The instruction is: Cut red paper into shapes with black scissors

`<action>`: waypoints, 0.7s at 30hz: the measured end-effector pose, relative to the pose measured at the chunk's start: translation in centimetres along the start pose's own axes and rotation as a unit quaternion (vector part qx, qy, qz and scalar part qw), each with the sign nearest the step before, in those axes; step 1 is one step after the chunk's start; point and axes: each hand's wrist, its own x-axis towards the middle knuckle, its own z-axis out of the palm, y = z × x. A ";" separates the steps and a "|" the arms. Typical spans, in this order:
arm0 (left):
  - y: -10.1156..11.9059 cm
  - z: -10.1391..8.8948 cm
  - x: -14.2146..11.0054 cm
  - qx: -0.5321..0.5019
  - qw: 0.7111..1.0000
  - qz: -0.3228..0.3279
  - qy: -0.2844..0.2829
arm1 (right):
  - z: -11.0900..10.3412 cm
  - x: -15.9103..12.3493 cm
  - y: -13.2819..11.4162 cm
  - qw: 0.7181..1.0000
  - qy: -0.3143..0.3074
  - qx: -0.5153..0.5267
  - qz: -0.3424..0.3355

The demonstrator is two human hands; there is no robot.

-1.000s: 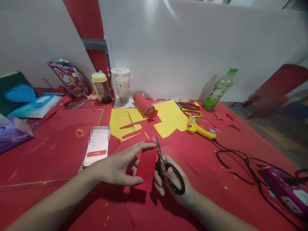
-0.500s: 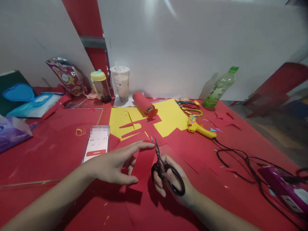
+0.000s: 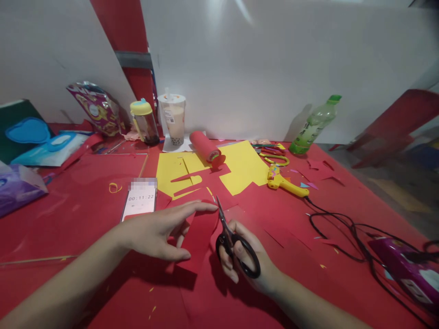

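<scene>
My left hand (image 3: 154,233) holds a piece of red paper (image 3: 198,235) upright above the red tabletop, index finger along its top edge and thumb at its lower left side. My right hand (image 3: 262,267) has its fingers through the black handles of a pair of scissors (image 3: 225,227). The blades point up and away from me, nearly closed, with their tips at the paper's upper right edge close to my left fingertip. Whether paper lies between the blades, I cannot tell.
Beyond my hands lie yellow paper sheets (image 3: 245,164) and a red paper-covered cylinder (image 3: 206,147). A yellow glue gun (image 3: 286,183) with a trailing black cord lies right. A phone (image 3: 140,201) with a timer is left. A drink cup (image 3: 174,121) and green bottle (image 3: 315,125) stand behind.
The scissor blades have come closer together, their tips shifting slightly left. My left hand and the red paper have moved a little to the left, uncovering more of the phone's timer.
</scene>
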 end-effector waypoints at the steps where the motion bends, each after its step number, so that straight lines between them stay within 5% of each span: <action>1: 0.0 0.0 0.0 0.001 1.000 -0.002 0.000 | 0.0 0.0 0.1 1.000 0.003 0.003 0.003; 7: -0.1 -0.1 0.2 -0.002 0.999 -0.006 0.031 | -0.2 0.7 0.0 0.995 0.097 -0.015 0.001; 12: -0.6 -0.2 0.9 0.019 0.990 -0.020 0.137 | -0.9 1.5 -0.1 0.961 0.200 -0.189 0.024; 16: -1.3 -0.2 1.5 0.010 0.966 -0.030 0.257 | -1.4 1.3 0.0 0.851 0.210 -0.482 -0.002; 21: -1.7 -0.1 2.3 -0.048 0.950 -0.056 0.304 | -1.5 0.8 0.2 0.711 0.129 -0.691 -0.027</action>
